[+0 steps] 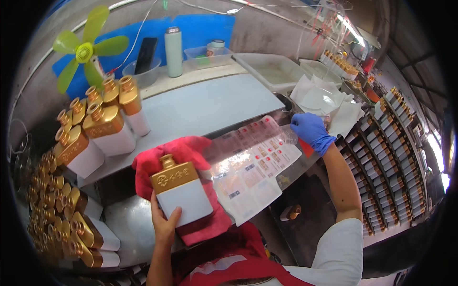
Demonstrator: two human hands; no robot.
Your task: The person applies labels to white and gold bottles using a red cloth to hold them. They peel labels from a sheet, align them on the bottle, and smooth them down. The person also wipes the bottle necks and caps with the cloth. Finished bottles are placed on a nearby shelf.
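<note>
My left hand (166, 220) is closed around a flat bottle (183, 200) with a gold shoulder and neck and a white body, tilted over a red cloth (205, 228). The thumb lies across the bottle's white lower face. My right hand (312, 131), in a blue glove, has its fingers curled at the far right end of a plastic-covered sheet of printed labels (257, 167). What those fingers hold, if anything, is hidden. An orange-red flat piece (306, 148) shows just below the glove; I cannot tell whether the hand touches it.
Gold-and-white bottles (109, 128) stand at the left end of the pale board (210, 102); many more crowd below. Behind are a green fan (84, 52), a flask (173, 52) and plastic tubs (272, 69). White paper (324, 95) lies beyond the glove. Bottle racks (386, 167) fill the right.
</note>
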